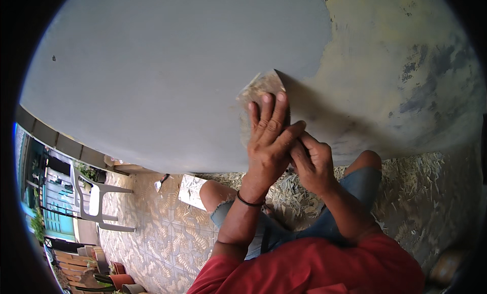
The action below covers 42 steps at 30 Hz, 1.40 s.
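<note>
A wide-bladed scraper (269,82) lies against the wall (177,66), its blade tilted and crusted with paint dust and flakes. My left hand (269,137) lies on the blade with its fingers stretched out and a little apart. The left thumb reaches over toward my right hand (314,164). Lower down, the right hand is closed around the scraper's handle, which the hands mostly hide. Smooth grey paint covers the wall to the left and above. To the right, a patchy yellowish and dark surface (385,76) shows where the grey ends.
Paint shavings (411,180) pile up along the wall's foot. A white, flake-strewn board or seat (192,192) is beside my left knee. On the patterned tile floor (167,233) lies a small dark-handled tool (161,182). A white plastic chair (96,197) and flowerpots (122,280) stand left.
</note>
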Each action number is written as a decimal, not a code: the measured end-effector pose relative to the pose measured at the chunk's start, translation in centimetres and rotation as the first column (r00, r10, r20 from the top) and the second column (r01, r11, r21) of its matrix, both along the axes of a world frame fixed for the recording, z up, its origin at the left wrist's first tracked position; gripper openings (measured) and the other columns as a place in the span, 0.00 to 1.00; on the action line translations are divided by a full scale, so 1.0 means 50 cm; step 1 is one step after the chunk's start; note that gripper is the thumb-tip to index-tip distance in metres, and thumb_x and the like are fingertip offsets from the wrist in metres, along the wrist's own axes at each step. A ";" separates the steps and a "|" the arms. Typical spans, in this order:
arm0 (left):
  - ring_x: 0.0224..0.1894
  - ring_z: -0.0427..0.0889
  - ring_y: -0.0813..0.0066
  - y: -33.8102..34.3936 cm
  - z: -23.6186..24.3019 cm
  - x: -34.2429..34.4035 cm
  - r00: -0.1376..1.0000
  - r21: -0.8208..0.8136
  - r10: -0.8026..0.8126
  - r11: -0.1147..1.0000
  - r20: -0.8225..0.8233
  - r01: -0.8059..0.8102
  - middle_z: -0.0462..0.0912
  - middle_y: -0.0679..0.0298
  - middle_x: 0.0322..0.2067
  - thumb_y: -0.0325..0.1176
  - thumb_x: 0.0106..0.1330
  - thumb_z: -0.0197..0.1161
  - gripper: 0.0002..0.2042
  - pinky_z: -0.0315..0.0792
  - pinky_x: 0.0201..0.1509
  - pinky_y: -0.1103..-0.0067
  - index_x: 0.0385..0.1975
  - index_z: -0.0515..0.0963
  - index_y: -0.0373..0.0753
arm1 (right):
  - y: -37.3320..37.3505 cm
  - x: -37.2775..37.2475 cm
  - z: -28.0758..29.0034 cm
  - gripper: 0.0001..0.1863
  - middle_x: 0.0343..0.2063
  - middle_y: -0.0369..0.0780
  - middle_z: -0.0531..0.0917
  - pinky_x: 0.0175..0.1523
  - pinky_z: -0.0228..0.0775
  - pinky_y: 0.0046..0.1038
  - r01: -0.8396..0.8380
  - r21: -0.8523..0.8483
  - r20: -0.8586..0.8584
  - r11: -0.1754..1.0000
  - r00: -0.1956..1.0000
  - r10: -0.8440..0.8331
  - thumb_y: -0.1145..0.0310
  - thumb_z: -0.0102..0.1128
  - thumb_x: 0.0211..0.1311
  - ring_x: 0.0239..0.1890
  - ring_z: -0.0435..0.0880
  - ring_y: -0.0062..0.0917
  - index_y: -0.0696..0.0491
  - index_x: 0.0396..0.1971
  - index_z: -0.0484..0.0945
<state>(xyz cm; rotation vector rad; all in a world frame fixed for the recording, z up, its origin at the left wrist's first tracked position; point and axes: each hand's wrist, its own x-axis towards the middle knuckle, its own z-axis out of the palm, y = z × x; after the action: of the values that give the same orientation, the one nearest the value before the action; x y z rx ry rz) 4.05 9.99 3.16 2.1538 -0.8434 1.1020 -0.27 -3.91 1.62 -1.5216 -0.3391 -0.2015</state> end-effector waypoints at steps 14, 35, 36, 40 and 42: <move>0.81 0.63 0.53 0.007 -0.061 -0.016 0.994 0.020 -0.052 0.998 -0.093 0.054 0.73 0.54 0.74 0.28 0.59 0.74 0.10 0.53 0.84 0.50 0.39 0.90 0.47 | 0.020 -0.030 -0.080 0.14 0.21 0.29 0.75 0.24 0.59 0.17 0.071 0.075 0.002 0.995 0.997 -0.072 0.65 0.53 0.84 0.20 0.69 0.08 0.61 0.49 0.80; 0.82 0.59 0.52 0.008 -0.113 -0.028 0.989 -0.104 -0.067 0.993 -0.131 0.053 0.70 0.52 0.76 0.27 0.60 0.75 0.09 0.49 0.85 0.50 0.40 0.91 0.46 | 0.019 -0.040 -0.083 0.12 0.25 0.42 0.81 0.34 0.72 0.26 0.084 -0.110 0.037 0.990 0.996 -0.081 0.72 0.55 0.80 0.30 0.77 0.15 0.65 0.52 0.78; 0.82 0.59 0.52 0.024 -0.104 -0.015 0.994 -0.122 -0.037 0.992 -0.106 0.023 0.70 0.51 0.76 0.26 0.60 0.75 0.09 0.48 0.85 0.50 0.40 0.91 0.46 | 0.028 -0.022 -0.072 0.12 0.25 0.43 0.81 0.34 0.72 0.27 0.071 -0.146 0.081 0.987 0.995 -0.059 0.72 0.56 0.80 0.30 0.77 0.15 0.64 0.52 0.78; 0.82 0.58 0.50 0.067 -0.054 -0.008 0.995 -0.133 0.011 0.991 -0.095 -0.024 0.70 0.49 0.75 0.26 0.59 0.75 0.10 0.48 0.85 0.50 0.39 0.92 0.45 | 0.066 0.005 -0.036 0.11 0.26 0.45 0.82 0.34 0.73 0.28 0.016 -0.163 0.097 0.987 0.995 0.000 0.72 0.56 0.79 0.29 0.78 0.17 0.64 0.51 0.78; 0.82 0.59 0.51 0.071 -0.063 -0.012 0.994 -0.111 -0.021 0.994 -0.105 0.009 0.70 0.49 0.75 0.27 0.58 0.76 0.10 0.48 0.85 0.51 0.40 0.92 0.45 | 0.062 -0.011 -0.039 0.13 0.27 0.43 0.84 0.34 0.74 0.28 -0.007 -0.164 0.037 0.986 0.999 0.014 0.73 0.56 0.79 0.30 0.79 0.18 0.65 0.54 0.78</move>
<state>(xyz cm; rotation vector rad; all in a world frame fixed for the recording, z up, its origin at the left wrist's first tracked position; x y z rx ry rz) 3.44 13.56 -0.02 2.0911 -0.7321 0.9941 -0.80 -0.82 -0.34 -1.6799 -0.4022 -0.1984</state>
